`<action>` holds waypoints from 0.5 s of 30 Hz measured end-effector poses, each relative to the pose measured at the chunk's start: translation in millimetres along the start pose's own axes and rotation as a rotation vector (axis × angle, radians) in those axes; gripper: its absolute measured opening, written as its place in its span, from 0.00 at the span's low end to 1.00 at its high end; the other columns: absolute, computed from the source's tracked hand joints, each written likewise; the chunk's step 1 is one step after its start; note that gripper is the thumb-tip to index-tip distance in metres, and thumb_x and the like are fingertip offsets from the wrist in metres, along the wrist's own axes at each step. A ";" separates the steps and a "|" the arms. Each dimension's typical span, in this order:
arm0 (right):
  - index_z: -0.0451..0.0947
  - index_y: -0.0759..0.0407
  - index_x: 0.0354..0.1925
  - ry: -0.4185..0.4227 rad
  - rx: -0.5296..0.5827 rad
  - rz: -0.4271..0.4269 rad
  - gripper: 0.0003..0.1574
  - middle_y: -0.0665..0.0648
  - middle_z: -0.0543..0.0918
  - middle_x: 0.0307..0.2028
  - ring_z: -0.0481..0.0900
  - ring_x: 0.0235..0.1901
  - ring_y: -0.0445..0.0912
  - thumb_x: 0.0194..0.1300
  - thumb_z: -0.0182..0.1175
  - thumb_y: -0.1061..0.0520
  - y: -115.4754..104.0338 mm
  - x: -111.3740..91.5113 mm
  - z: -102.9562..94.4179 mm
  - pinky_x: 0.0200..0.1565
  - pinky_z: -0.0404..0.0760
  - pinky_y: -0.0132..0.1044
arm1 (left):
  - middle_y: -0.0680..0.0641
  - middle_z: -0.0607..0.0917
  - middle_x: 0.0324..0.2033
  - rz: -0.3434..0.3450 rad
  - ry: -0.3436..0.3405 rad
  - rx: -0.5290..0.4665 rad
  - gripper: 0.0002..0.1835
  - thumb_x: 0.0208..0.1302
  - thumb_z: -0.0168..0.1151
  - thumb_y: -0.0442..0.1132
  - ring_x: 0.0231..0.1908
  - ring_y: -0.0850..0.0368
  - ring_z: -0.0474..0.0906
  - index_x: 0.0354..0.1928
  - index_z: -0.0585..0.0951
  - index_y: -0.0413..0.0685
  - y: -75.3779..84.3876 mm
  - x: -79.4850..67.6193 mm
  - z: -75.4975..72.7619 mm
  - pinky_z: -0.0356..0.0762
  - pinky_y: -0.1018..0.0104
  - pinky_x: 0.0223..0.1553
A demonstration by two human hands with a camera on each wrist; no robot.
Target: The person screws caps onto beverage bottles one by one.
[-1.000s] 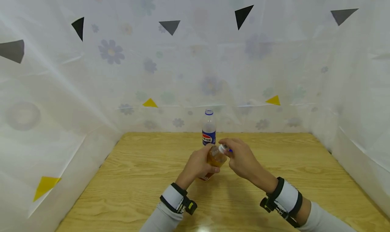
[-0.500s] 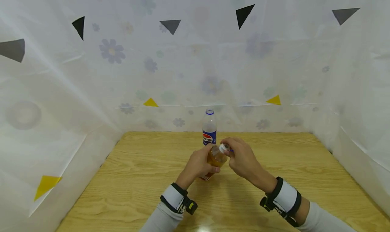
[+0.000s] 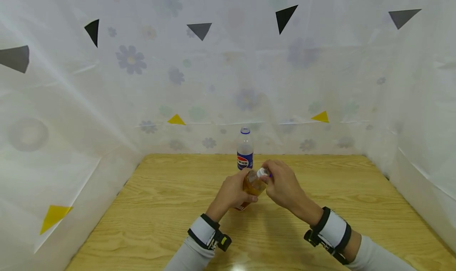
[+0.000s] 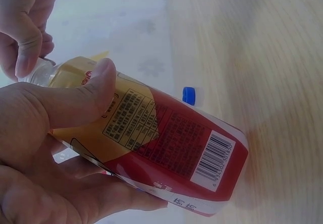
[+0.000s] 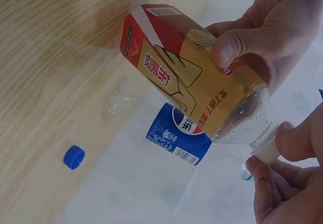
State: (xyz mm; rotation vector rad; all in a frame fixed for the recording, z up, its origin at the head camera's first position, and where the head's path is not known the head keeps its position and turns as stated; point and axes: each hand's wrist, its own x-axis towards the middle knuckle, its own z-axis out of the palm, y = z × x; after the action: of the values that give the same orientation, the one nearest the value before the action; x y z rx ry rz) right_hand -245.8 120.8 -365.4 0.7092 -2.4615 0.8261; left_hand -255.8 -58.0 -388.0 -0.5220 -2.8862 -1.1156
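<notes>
Our left hand gripped a tilted red-and-gold drink bottle in the head view's lower centre; our right hand pinched its white cap.

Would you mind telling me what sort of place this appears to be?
Probably a makeshift recording booth: floral-patterned sheeting hangs behind and beside a wood-grain table, black, grey and yellow triangles dot the sheeting, and the person wears strapped-on wrist devices.
</notes>
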 end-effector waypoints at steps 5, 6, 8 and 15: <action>0.80 0.62 0.38 0.032 -0.012 -0.017 0.07 0.53 0.78 0.29 0.71 0.28 0.44 0.63 0.69 0.63 4.1 -0.5 0.3 0.30 0.71 0.35 | 0.44 0.86 0.52 0.001 -0.002 -0.004 0.39 0.52 0.81 0.41 0.51 0.46 0.84 0.66 0.74 0.54 1.1 0.7 1.1 0.82 0.49 0.52; 0.80 0.62 0.37 0.037 -0.012 -0.021 0.07 0.52 0.77 0.28 0.70 0.28 0.43 0.63 0.70 0.63 4.9 -0.5 0.5 0.29 0.70 0.35 | 0.44 0.86 0.52 0.001 -0.001 -0.005 0.38 0.52 0.81 0.41 0.51 0.46 0.84 0.66 0.74 0.54 1.1 0.5 1.3 0.82 0.49 0.51; 0.80 0.61 0.36 0.041 -0.007 -0.030 0.07 0.51 0.77 0.27 0.70 0.27 0.43 0.63 0.70 0.62 5.9 -0.4 0.7 0.28 0.70 0.34 | 0.44 0.86 0.52 -0.001 0.002 -0.005 0.38 0.52 0.81 0.40 0.51 0.46 0.84 0.66 0.74 0.54 1.1 -0.2 1.4 0.82 0.49 0.51; 0.79 0.60 0.35 0.030 -0.006 -0.013 0.08 0.50 0.76 0.26 0.68 0.27 0.42 0.64 0.70 0.59 3.7 0.2 0.9 0.28 0.70 0.33 | 0.44 0.86 0.53 -0.007 0.002 -0.019 0.38 0.52 0.81 0.39 0.52 0.45 0.84 0.66 0.74 0.54 0.9 -2.4 -0.7 0.82 0.47 0.52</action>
State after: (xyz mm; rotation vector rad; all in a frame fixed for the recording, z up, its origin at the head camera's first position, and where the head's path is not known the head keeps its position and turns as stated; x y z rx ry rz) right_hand -248.4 122.7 -367.5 0.7051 -2.4293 0.8182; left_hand -253.4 -58.6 -387.3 -0.5113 -2.8813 -1.1446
